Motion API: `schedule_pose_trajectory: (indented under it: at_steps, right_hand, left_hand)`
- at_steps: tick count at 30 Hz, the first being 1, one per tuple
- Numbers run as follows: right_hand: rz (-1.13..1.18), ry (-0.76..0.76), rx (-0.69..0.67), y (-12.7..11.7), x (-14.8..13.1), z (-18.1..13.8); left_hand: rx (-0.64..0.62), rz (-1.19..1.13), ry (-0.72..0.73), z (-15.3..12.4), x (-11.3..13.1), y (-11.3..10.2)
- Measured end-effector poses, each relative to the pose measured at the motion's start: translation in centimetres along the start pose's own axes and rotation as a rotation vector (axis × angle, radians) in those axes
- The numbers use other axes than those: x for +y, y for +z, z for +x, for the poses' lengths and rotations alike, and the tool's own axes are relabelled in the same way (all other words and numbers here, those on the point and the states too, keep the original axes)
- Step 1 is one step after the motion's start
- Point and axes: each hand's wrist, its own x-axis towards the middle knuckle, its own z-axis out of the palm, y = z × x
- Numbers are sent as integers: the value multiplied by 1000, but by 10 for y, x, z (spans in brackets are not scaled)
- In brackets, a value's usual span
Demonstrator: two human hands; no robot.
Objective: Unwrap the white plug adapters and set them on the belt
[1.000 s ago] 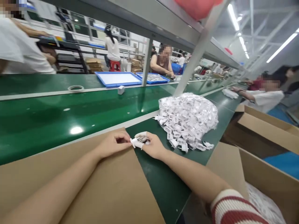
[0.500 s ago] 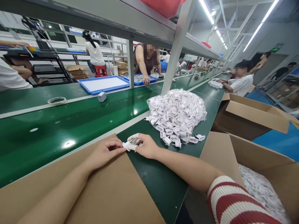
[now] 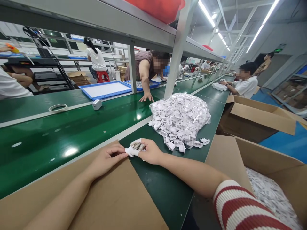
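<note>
My left hand and my right hand meet above the edge of a flat cardboard sheet. Between their fingertips, both are closed on a small white plastic piece, apparently a plug part, mostly hidden by the fingers. White finger covers sit on some fingertips of my right hand. Just beyond it, a clear plastic bag of white two-pin plug parts lies on the green bench, with several loose ones spilling from its near side.
A green conveyor belt runs alongside, carrying a white cube-shaped charger. Across it are a tape roll, a blue-rimmed tray and a co-worker's outstretched hand. Open cardboard boxes stand at right; a metal post rises behind the bag.
The charger and the belt's pale spots have shifted left. The co-worker opposite has leaned forward, with a hand now spread over the belt. My hands stay nearly in place around the white piece.
</note>
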Motion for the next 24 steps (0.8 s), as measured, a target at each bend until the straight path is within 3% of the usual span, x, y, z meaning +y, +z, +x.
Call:
schedule_pose_trajectory:
  at_steps: [24]
  right_hand:
    - [-31,18,1,0,1,1]
  left_hand:
    - [-13,16,-38,-1,1,-1]
